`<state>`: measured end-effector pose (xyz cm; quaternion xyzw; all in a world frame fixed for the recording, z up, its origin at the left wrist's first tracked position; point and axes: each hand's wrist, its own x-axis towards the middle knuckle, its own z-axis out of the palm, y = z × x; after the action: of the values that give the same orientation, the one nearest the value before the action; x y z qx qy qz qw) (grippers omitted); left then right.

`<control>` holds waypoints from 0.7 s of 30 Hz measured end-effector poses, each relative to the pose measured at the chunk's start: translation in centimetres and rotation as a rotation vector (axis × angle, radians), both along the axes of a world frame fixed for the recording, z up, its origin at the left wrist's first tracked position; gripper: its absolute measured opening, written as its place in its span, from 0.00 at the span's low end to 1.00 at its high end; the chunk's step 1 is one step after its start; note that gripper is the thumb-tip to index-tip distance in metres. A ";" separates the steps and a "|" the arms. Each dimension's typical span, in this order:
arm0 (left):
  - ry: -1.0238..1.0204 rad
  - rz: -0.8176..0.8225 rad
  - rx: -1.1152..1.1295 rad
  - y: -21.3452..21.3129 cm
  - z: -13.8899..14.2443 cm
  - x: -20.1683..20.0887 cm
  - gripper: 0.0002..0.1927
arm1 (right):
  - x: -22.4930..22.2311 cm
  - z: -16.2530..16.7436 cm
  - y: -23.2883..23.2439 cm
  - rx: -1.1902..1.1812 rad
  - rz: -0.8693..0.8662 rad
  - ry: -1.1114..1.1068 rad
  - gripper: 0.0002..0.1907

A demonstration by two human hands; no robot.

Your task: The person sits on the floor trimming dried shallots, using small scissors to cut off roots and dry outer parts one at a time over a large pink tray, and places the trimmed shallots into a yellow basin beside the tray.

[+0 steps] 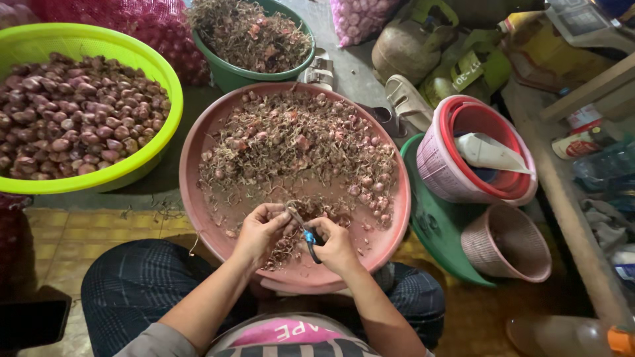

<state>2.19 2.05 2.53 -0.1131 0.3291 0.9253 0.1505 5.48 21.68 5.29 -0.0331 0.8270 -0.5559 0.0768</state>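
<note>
My left hand point(260, 230) pinches a small shallot with stringy roots over the near rim of a wide pink basin point(198, 142). My right hand point(336, 246) grips small scissors with blue and black handles point(310, 238), the blades pointing toward the left hand's shallot. The basin holds a heap of untrimmed shallots with dry roots point(297, 142), mostly toward its far side. Both hands are nearly touching above the basin's near edge, over my knees.
A lime-green basin of trimmed purple shallots point(73, 112) sits at left. A dark green tub of root trimmings point(248, 36) stands behind. Stacked pink and red baskets point(479, 152), a green lid, a small pink basket point(509, 244) and sandals lie at right.
</note>
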 end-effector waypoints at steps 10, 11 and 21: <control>-0.073 0.012 -0.005 0.6 -0.3 0.5 0.11 | 0.3 -1.4 0.0 -0.030 -0.032 0.024 0.19; -0.079 0.014 -0.006 0.6 -0.3 0.6 0.11 | 0.3 -1.2 0.0 -0.020 -0.025 0.017 0.19; 0.086 0.000 -0.181 -0.3 -0.9 0.8 0.13 | 1.1 1.5 0.6 0.303 0.082 -0.124 0.27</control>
<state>2.99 1.74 1.61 -0.0865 0.4175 0.8958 0.1253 6.55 22.27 6.76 -0.0205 0.8930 -0.4221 0.1546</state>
